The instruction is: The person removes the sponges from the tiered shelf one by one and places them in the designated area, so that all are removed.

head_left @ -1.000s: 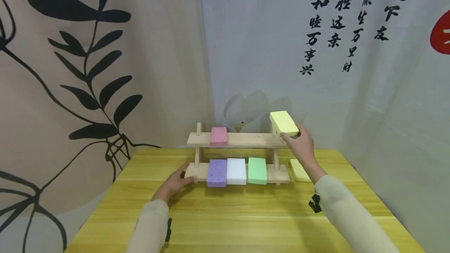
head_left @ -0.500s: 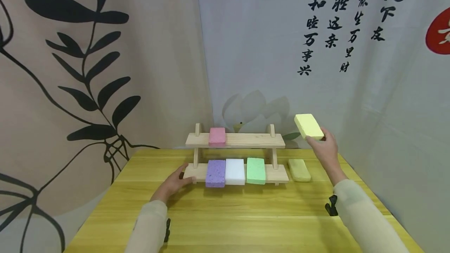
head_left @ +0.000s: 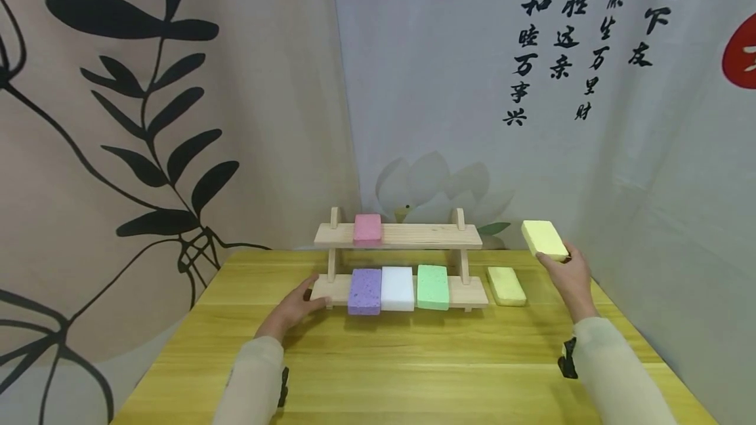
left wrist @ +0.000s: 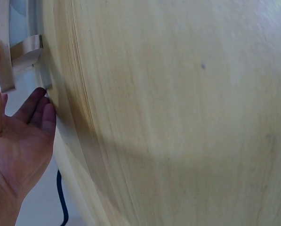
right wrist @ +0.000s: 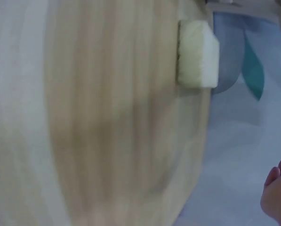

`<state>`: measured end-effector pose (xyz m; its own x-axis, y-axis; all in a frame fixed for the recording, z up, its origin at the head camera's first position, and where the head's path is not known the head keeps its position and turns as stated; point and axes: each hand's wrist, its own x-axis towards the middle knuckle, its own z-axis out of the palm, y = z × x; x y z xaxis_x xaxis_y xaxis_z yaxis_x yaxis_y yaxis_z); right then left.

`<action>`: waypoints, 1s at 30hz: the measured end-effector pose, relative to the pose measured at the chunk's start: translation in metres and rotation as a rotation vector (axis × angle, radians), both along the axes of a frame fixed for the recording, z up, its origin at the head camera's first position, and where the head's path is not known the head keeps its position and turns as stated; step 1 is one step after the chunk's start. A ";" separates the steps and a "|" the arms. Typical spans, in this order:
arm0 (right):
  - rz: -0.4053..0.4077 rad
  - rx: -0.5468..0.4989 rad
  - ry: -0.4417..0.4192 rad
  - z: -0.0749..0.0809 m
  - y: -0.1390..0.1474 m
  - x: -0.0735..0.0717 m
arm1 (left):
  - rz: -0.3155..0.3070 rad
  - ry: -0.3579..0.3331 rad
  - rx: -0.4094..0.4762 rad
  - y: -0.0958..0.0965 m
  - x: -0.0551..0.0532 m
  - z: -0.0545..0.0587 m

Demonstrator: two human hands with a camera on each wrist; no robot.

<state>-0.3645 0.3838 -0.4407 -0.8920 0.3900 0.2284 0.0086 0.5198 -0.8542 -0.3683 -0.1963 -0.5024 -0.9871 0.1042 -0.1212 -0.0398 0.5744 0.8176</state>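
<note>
A two-tier wooden rack (head_left: 398,235) stands on the table. At the left end of its lower board is my left hand (head_left: 292,310), thumb in front and fingers behind, holding that end. My right hand (head_left: 569,277) pinches a yellow sponge (head_left: 545,239) by its near edge, raised above the table at the right. A second yellow sponge (head_left: 506,286) lies flat on the table between the rack and that hand. The lower board carries a purple sponge (head_left: 364,291), a white sponge (head_left: 397,288) and a green sponge (head_left: 432,287). A pink sponge (head_left: 367,229) sits on the upper board, towards the left.
The wooden table (head_left: 413,366) extends in front of the rack. A printed cloth (head_left: 425,84) hangs behind it and along the sides. A dark cable (left wrist: 61,197) shows past the table edge in the left wrist view.
My right hand has carried the yellow sponge away from the rack's upper right end, first to the right, then lower. My left hand stays at the rack.
</note>
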 end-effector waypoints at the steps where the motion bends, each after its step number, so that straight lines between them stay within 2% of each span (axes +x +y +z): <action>1: -0.002 -0.001 -0.010 -0.003 0.002 0.001 | 0.002 -0.002 -0.001 0.000 0.000 0.000; 11: 0.002 -0.005 -0.096 -0.031 0.011 0.007 | 0.002 -0.009 0.025 -0.001 0.001 0.001; 21: 0.054 -0.052 -0.243 -0.043 0.014 0.012 | 0.003 0.002 0.015 0.001 0.002 0.003; 30: 0.090 -0.058 -0.252 -0.056 0.018 0.014 | -0.018 0.013 0.021 0.001 0.003 0.003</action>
<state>-0.3504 0.4015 -0.4969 -0.9496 0.3125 -0.0259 0.1809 0.4787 -0.8591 -0.3649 -0.1956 -0.4990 -0.9866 0.1240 -0.1058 -0.0190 0.5573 0.8301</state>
